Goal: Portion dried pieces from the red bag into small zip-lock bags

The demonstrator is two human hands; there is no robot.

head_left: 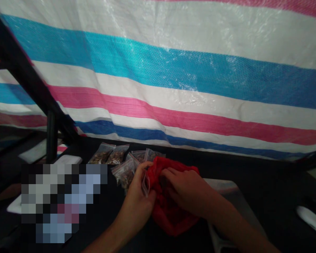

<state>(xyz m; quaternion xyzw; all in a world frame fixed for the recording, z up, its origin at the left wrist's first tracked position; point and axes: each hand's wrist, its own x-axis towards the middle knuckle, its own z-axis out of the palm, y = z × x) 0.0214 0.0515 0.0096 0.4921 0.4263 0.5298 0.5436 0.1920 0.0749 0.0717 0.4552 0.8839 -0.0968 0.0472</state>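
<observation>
Red and crumpled, an open bag [173, 223] sits at the lower centre of the frame on a black surface [274, 196]. At its left side, the left hand [138, 198] grips a small clear zip bag [146, 191] between thumb and fingers, its mouth parted. From the lower right, the right hand [185, 188] reaches into the red opening; its fingertips are hidden, so whether they hold anything I cannot tell. Clear pouches of brown pieces [117, 155] lie left of centre, just beyond the left hand, before a striped sheet [173, 66].
</observation>
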